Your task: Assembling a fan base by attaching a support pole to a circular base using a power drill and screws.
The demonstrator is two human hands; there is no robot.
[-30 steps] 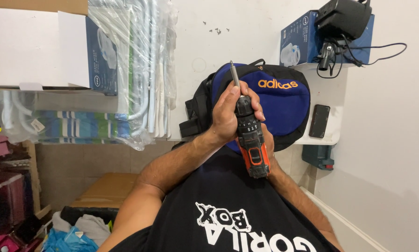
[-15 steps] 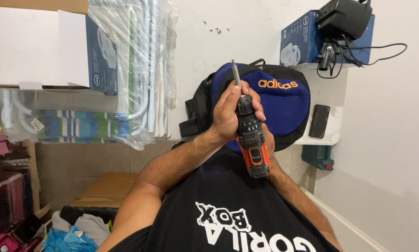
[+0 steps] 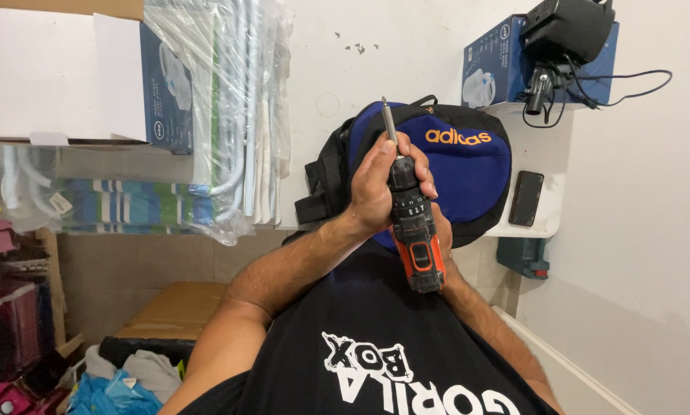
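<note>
Drill gripped by both hands, backpack just behind.

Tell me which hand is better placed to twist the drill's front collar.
Probably the left hand: it wraps the drill just below the bit. The right hand sits lower, mostly hidden behind it.

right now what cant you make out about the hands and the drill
Head view, the only one:
- Right hand: almost wholly hidden behind the black and orange cordless drill; its grip cannot be told.
- Left hand: its fingers wrap the drill's front, hiding the chuck.
- Tip of the long metal bit: too small to tell its type.
- Drill's handle and battery: hidden behind its body.
</note>
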